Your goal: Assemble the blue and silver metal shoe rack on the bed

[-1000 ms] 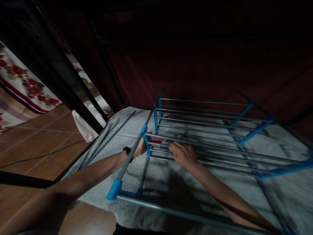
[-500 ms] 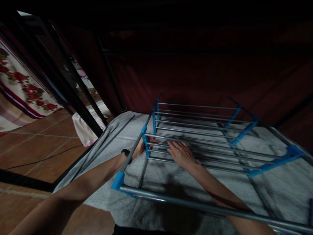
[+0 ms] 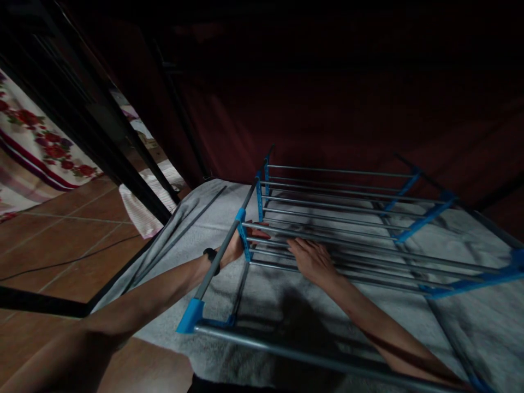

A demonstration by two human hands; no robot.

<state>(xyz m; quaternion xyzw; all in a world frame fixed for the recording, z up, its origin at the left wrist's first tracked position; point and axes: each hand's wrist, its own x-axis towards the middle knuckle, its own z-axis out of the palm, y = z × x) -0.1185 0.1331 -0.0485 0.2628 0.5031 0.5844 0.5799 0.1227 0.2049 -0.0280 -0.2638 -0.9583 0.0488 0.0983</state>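
Note:
A grey metal drying rack with blue plastic joints stands over a pale grey towel spread beneath it. My left hand reaches under the rack's left side bar, by a blue joint; its fingers are half hidden behind the rods. A black band sits on that wrist. My right hand lies under the rack's rods, fingers stretched out flat on the towel. Both forearms pass between the near bar and the rods.
Brown floor tiles lie to the left, crossed by a thin dark cable. A floral cloth hangs at far left behind black bars. A small white cloth lies on the floor. A dark red wall rises behind the rack.
The view swung down and back up. Both hands stay in the same place on the towel under the rods; my right hand shifted slightly rightward.

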